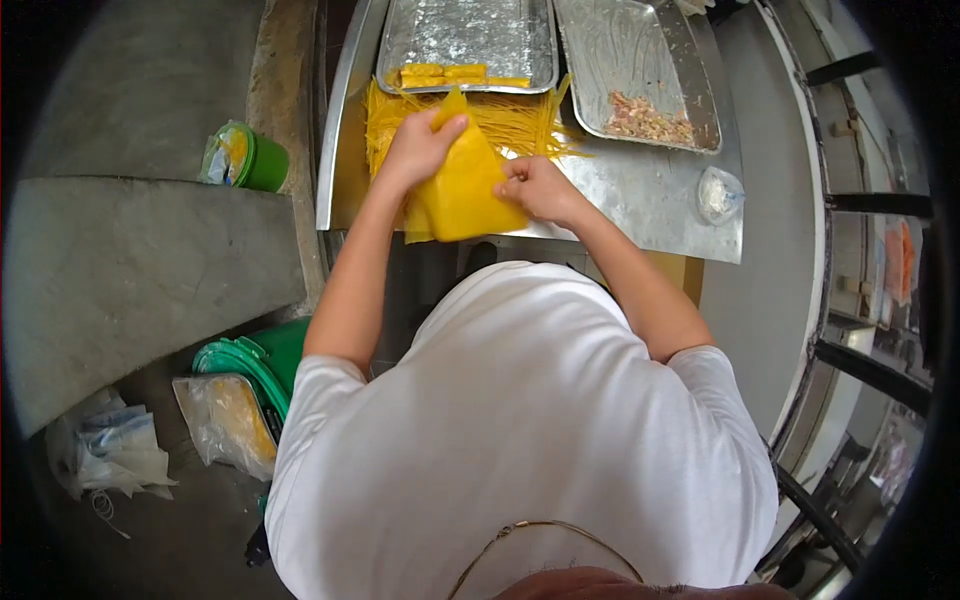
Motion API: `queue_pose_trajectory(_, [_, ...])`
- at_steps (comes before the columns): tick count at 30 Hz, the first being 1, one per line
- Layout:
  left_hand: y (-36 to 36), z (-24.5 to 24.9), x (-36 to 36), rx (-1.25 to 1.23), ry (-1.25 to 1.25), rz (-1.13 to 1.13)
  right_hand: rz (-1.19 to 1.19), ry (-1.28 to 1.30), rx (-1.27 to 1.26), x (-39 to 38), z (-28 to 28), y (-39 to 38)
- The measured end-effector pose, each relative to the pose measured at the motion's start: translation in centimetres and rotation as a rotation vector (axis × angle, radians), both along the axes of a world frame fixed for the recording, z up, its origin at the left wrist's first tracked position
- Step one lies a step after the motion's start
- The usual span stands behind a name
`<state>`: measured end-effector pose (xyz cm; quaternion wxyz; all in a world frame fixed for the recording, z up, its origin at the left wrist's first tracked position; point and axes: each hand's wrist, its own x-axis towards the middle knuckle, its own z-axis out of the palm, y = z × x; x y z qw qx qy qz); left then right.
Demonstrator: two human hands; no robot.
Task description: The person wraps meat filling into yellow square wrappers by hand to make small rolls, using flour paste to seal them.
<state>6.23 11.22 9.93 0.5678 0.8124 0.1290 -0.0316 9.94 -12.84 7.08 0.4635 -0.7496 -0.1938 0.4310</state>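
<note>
A thin, smooth yellow sheet hangs between my two hands at the near edge of the metal table. My left hand grips its upper left part, thumb on top. On the right, my right hand pinches the sheet's side edge, fingers curled. Behind and under it lies a spread of thin yellow strips, partly hidden by the sheet and my hands. Just beyond, several yellow rolls lie along the near side of a metal tray.
A second metal tray at the right holds a chopped mixture. A small plastic bag of white stuff sits on the metal table. At left are a green bucket, a green tub and plastic bags.
</note>
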Motion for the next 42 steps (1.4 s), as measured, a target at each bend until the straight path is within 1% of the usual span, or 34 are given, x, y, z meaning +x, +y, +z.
queue_pose_trajectory(1, [0.6,-1.3,0.7,0.002,0.001,0.006,-0.087,-0.133,-0.063,0.2,-1.3,-0.1])
queue_pose_trajectory(2, [1.1,-2.8,1.2,0.251,-0.037,0.085,-0.176,-0.267,-0.126,0.5,-2.4,-0.3])
queue_pose_trajectory(3, [1.4,-3.5,1.4,0.5,-0.075,0.162,-0.138,-0.447,-0.23,0.9,-3.4,-0.9])
queue_pose_trajectory(4, [1.4,-3.2,0.9,0.501,-0.077,0.164,-0.137,-0.449,-0.229,1.1,-3.2,-1.5])
queue_pose_trajectory(6, [0.8,-3.2,-1.8,0.782,-0.382,0.222,-0.246,-0.586,-0.302,1.0,-3.0,-2.8])
queue_pose_trajectory(7, [0.3,-3.7,-3.4,0.776,-0.373,0.221,-0.262,-0.563,-0.279,0.9,-2.7,-3.3])
queue_pose_trajectory(9, [-1.2,-5.4,-6.4,0.585,-0.312,-0.034,-0.247,-0.537,-0.26,0.3,-3.0,-3.3])
queue_pose_trajectory(10, [-1.8,-6.5,-7.5,0.583,-0.31,-0.028,-0.236,-0.518,-0.233,0.0,-2.7,-3.1])
queue_pose_trajectory(11, [-2.6,-7.6,-8.5,0.601,-0.307,-0.096,-0.155,-0.509,-0.263,-0.4,-2.5,-2.7])
queue_pose_trajectory(12, [-3.0,-8.3,-9.1,0.618,-0.305,-0.164,-0.15,-0.509,-0.264,-1.1,-2.6,-2.3])
queue_pose_trajectory(14, [-2.6,-9.4,-8.8,0.604,-0.279,-0.15,-0.107,-0.628,-0.27,-2.2,-3.1,-1.3])
queue_pose_trajectory(16, [-2.8,-9.0,-8.7,0.583,-0.246,-0.137,-0.1,-0.667,-0.239,-2.9,-3.2,-0.8])
queue_pose_trajectory(18, [-2.7,-8.4,-8.3,0.455,-0.178,-0.05,-0.161,-0.794,-0.159,-3.3,-3.2,0.0])
queue_pose_trajectory(19, [-2.7,-8.2,-8.3,0.455,-0.18,-0.049,-0.159,-0.796,-0.159,-3.4,-3.0,0.5])
queue_pose_trajectory(21, [-2.8,-7.9,-8.3,0.336,-0.273,0.055,-0.385,-0.661,-0.197,-3.6,-2.3,1.2])
queue_pose_trajectory(22, [-2.7,-7.7,-8.3,0.334,-0.278,0.049,-0.393,-0.664,-0.198,-3.0,-2.7,1.1])
queue_pose_trajectory(24, [-2.7,-7.5,-8.3,0.337,-0.417,-0.057,-0.431,-0.019,-0.087,-1.6,-3.6,0.8])
queue_pose_trajectory(25, [-2.6,-7.6,-8.3,0.336,-0.422,-0.065,-0.479,0.017,-0.061,-1.7,-3.1,0.9])
queue_pose_trajectory(26, [-2.5,-7.8,-8.3,0.353,-0.468,-0.009,-0.489,0.015,-0.061,-1.5,-3.7,0.7])
queue_pose_trajectory(27, [-2.5,-8.2,-8.2,0.367,-0.515,0.046,-0.486,-0.05,-0.075,-1.1,-4.8,0.0])
queue_pose_trajectory(28, [-2.2,-9.1,-8.2,0.362,-0.519,0.036,-0.482,-0.115,-0.092,-0.9,-5.2,-0.6])
queue_pose_trajectory(30, [-1.1,-10.4,-8.2,0.458,-0.449,0.044,-0.499,-0.12,-0.124,-0.8,-5.5,-2.4])
queue_pose_trajectory(32, [-0.5,-10.6,-8.2,0.433,-0.484,0.018,-0.53,-0.13,-0.167,-1.0,-5.1,-4.5])
queue_pose_trajectory(34, [0.1,-11.1,-8.3,0.402,-0.508,-0.002,-0.684,-0.118,-0.14,-2.0,-4.2,-6.5])
queue_pose_trajectory(35, [0.4,-11.3,-8.4,0.414,-0.5,-0.003,-0.725,-0.055,-0.139,-2.4,-3.4,-7.6])
queue_pose_trajectory(38, [0.1,-10.9,-8.2,0.42,-0.477,-0.016,-0.824,-0.021,-0.147,-3.3,-2.1,-11.0])
queue_pose_trajectory(41, [-1.6,-8.8,-7.4,0.509,-0.474,0.021,-0.817,-0.047,-0.121,-3.4,-2.9,-13.5])
queue_pose_trajectory(42, [-2.8,-8.4,-7.2,0.442,-0.455,0.002,-0.812,-0.046,-0.112,-3.2,-3.4,-14.0])
